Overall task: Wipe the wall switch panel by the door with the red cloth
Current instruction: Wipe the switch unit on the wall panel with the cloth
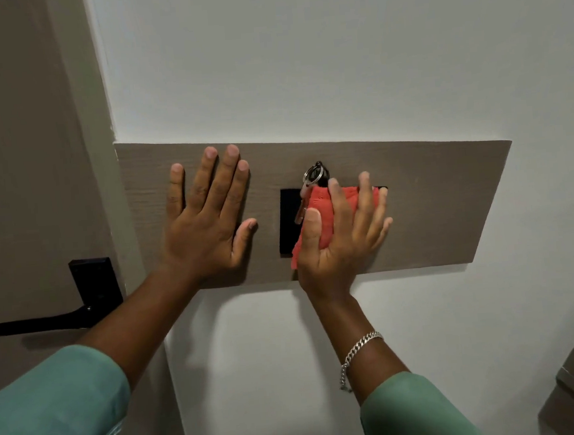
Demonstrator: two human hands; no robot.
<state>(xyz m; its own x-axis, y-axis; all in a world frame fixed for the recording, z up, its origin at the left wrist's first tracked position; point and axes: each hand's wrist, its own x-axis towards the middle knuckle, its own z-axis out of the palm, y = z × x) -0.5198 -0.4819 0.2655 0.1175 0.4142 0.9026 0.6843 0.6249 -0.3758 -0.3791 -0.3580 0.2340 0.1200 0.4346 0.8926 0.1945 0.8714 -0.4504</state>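
red cloth (326, 210) on switch panel (287, 220), keys (311, 177) above

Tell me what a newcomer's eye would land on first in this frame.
The red cloth stands out first, bunched under the right hand and pressed on the black switch panel in the middle of the wood-grain board. Just above it hangs a key ring. The left hand lies flat and open on the board's left part, near the black door handle.

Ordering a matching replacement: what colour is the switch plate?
Black switch plate, seen in the head view.
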